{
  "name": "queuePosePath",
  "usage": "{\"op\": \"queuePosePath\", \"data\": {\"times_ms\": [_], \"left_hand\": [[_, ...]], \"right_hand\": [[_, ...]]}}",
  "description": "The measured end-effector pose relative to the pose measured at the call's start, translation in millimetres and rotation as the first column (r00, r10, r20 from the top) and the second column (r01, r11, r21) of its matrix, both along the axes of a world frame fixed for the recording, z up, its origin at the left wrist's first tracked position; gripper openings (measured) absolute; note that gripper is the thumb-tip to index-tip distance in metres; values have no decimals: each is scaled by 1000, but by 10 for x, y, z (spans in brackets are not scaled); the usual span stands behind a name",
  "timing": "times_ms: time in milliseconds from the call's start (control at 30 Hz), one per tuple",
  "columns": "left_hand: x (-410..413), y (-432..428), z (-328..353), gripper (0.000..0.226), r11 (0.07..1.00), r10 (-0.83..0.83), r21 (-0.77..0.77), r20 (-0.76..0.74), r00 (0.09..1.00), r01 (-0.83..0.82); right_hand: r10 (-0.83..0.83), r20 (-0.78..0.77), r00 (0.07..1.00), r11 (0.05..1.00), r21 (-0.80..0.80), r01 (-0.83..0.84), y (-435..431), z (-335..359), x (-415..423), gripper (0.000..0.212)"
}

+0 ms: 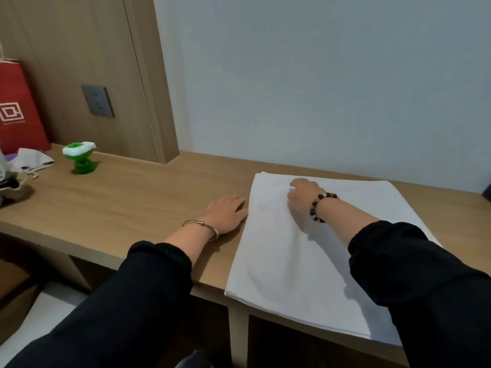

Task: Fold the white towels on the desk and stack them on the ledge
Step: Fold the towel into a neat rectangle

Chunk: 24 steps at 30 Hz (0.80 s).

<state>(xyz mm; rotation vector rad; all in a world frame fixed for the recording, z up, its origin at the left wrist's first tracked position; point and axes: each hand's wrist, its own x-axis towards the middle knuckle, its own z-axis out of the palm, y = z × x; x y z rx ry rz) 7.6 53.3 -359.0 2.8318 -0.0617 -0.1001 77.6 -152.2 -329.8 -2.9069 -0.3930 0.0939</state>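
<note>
A white towel [297,251] lies spread flat on the right part of the wooden desk [127,205], its near edge hanging slightly past the desk's front. My left hand [225,213] rests flat on the desk, fingertips touching the towel's left edge. My right hand [303,195] sits on the towel's far part with fingers curled down into the cloth; whether it pinches a fold is hidden. At least two layers show along the towel's far edge.
A green and white toy [79,158] stands at the desk's back left. A red paper bag [18,110], crumpled paper [32,160] and dark clutter fill the far left. A wall socket [98,100] sits on the wood panel. A dark object [487,191] peeks in at the right edge.
</note>
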Motion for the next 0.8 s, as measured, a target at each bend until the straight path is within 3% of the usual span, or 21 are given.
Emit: {"op": "queuePosePath", "data": {"times_ms": [67,233,433,533,667,800], "left_hand": [[138,79,-81,50,995,30,99,20,999,-32],[473,75,-113,47,998,-19,-54,80,997,23],[764,50,-142,48,997,-78,11,76,994,77],[827,64,-172,48,995,-92,-21,105,990,95],[835,75,-195,46,993,-110,-32,129,986,115],[837,74,-195,48,992,-117,-25,117,986,120]], "right_hand": [[88,-54,995,995,40,-86,162,-48,138,46],[92,10,996,982,163,-92,429,-64,535,42],[56,68,996,997,47,-60,645,-83,948,31],[9,102,995,990,142,-23,652,-144,1071,21],[10,33,999,961,275,-19,616,-153,1139,2],[20,-44,999,913,409,0,588,-51,1172,21]]}}
